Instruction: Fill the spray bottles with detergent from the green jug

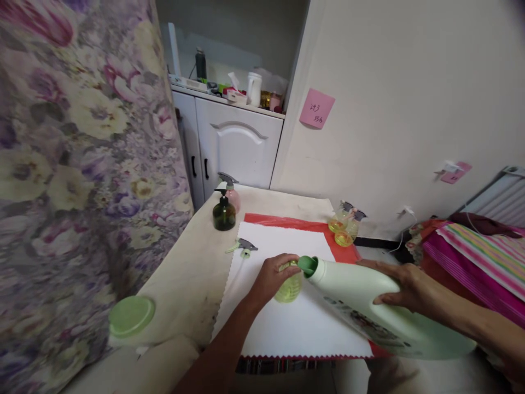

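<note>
My right hand (pixel 404 284) grips the handle of a large pale green detergent jug (pixel 365 290), tipped on its side with its green spout (pixel 307 265) pointing left. The spout is at the mouth of a small yellow-green spray bottle (pixel 289 289), which has no head on it. Fingers of my left hand (pixel 274 276) are wrapped round the bottle's upper part, and it stands on the white sheet (pixel 283 334). Whether liquid runs between them I cannot make out. A grey and green spray trigger head (pixel 246 246) lies on the sheet, beyond my left hand.
At the table's back left stand a dark green pump bottle (pixel 223 213) and a pink spray bottle (pixel 233 198). Two spray bottles with yellow liquid (pixel 343 236) are at the right rear. A green round lid (pixel 132 316) is at left. A floral curtain (pixel 90 164) hangs beside the table.
</note>
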`<state>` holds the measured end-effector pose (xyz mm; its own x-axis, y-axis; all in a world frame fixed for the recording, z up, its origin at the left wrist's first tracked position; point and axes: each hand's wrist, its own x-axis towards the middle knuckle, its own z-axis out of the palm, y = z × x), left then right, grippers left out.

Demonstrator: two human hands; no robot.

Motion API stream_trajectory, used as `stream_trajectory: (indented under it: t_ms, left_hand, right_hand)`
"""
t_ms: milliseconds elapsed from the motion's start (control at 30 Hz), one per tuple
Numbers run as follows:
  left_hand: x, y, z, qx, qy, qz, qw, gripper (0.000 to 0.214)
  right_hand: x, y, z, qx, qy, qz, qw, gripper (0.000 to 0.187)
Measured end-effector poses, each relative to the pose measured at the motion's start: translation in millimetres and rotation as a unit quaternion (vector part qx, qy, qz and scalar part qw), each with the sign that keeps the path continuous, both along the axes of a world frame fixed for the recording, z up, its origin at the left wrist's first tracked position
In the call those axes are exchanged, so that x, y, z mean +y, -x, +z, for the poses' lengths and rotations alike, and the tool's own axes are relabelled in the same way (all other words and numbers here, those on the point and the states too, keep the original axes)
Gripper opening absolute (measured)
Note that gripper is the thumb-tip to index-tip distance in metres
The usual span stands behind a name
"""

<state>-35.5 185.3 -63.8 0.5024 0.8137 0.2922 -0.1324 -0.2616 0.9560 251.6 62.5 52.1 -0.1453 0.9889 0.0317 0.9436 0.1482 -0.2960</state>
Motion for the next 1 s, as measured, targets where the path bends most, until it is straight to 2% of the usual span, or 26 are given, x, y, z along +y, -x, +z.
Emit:
stream_trajectory:
  t_ms: [67,133,300,400,500,600,733,800,900,1000]
  left_hand:
    - [-0.1,-0.6,1.0,0.003,-0.001,-0.002,1.0,0.02]
    - [-0.9,-1.5,1.5,0.007,-0.002,-0.003,1.0,0.019]
    - [-4.1,-2.5,3.2,0.032,-0.002,0.004,0.999,0.02]
    - [-4.7,-1.7,5.2,0.046,0.001,0.013,0.999,0.02]
    - [-3.8,-1.2,6.7,0.062,0.003,0.021,0.998,0.02]
    - [-2.7,-0.7,7.3,0.074,-0.002,0.022,0.997,0.021]
    - [-2.6,1.1,7.1,0.103,-0.005,0.023,0.994,0.024]
    - [-2.3,2.5,6.2,0.121,-0.005,0.026,0.992,0.027]
    - [-0.3,4.8,2.7,0.135,-0.011,0.03,0.99,0.032]
    - [2.4,7.0,-2.5,0.137,-0.021,0.034,0.99,0.035]
  right_hand:
    - [-1.1,-5.3,-7.5,0.031,0.059,0.016,0.998,0.06]
    - [-2.8,-8.6,-12.4,0.063,0.082,0.012,0.995,0.062]
    - [-6.5,-13.0,-14.8,0.136,0.07,0.001,0.988,0.058]
    - [-4.6,-14.3,-9.5,0.204,0.054,-0.048,0.976,0.059]
    - [5.9,-10.4,-5.2,0.282,0.006,-0.129,0.951,0.065]
    - [28.6,1.8,-11.0,0.357,-0.109,-0.176,0.911,0.068]
    - [71.7,26.8,-38.9,0.466,-0.195,-0.186,0.843,0.071]
    - [93.7,39.6,-57.6,0.49,-0.232,-0.193,0.818,0.071]
    - [121.3,55.9,-85.3,0.509,-0.275,-0.204,0.79,0.07]
    - [138.3,66.3,-109.3,0.519,-0.282,-0.196,0.783,0.068]
